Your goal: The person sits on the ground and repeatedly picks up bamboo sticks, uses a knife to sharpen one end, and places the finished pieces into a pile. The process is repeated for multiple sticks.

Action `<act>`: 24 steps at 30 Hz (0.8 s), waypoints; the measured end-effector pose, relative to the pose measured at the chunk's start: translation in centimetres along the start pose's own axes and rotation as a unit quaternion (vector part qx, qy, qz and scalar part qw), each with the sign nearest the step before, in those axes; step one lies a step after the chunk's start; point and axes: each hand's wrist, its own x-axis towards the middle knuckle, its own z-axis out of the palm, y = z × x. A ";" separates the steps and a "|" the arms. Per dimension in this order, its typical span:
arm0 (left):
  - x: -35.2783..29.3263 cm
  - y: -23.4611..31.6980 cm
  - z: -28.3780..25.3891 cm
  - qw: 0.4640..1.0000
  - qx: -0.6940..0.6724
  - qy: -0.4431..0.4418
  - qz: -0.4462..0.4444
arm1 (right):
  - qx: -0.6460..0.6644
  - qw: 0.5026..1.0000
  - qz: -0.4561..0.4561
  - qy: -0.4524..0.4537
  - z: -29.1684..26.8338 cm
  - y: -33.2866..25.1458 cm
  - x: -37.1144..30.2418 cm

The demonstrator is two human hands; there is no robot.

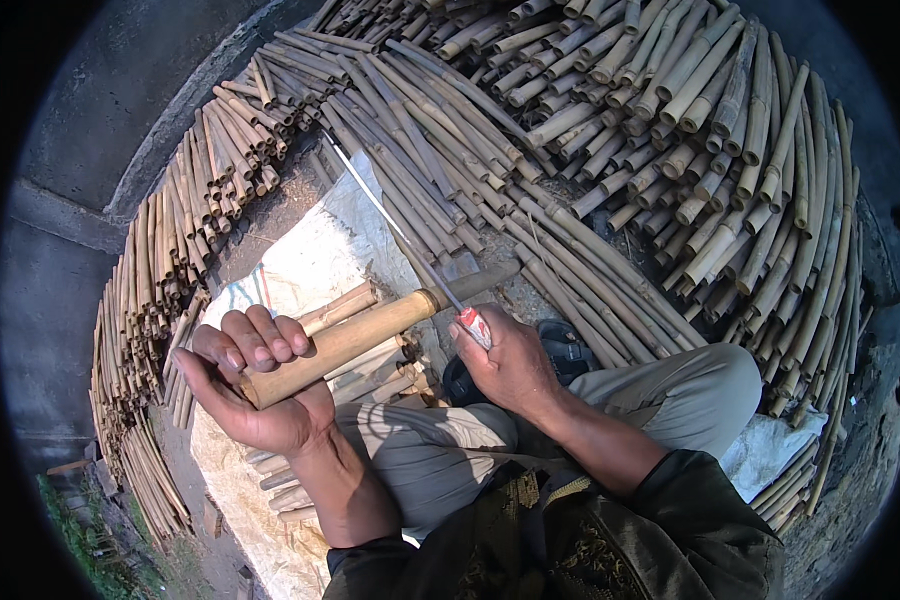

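A cut bamboo tube slants across my lap, yellow-brown with a joint ring towards its right part. My left hand cradles its near end, palm up, fingers curled over the tube. In my right fist is the red-and-white handle of a long, thin metal blade. The blade runs up and left from the fist and crosses the bamboo just beside the joint ring; whether its edge has teeth is too fine to see. Beyond the blade, a darker grey length of bamboo shows.
Shorter bamboo pieces lie under the tube, on a white sack sheet. Long bamboo poles stretch over the ground ahead. Big stacks of poles rise at the right and left. A grey wall stands at far left.
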 end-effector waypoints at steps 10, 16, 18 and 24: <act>0.2 0.3 -0.6 0.998 -0.010 0.021 -0.061 | -0.028 0.999 0.029 0.003 -0.3 0.1 0.1; 0.4 0.3 -0.6 0.996 -0.044 0.045 -0.067 | -0.083 0.996 0.039 -0.021 -1.0 -0.4 0.1; 0.5 0.5 -0.8 0.998 -0.053 -0.012 -0.031 | -0.089 0.994 0.063 0.017 -1.2 -0.7 0.0; 0.3 0.8 -1.9 0.997 -0.063 -0.043 0.000 | -0.021 0.999 -0.017 -0.026 -0.6 -1.4 0.0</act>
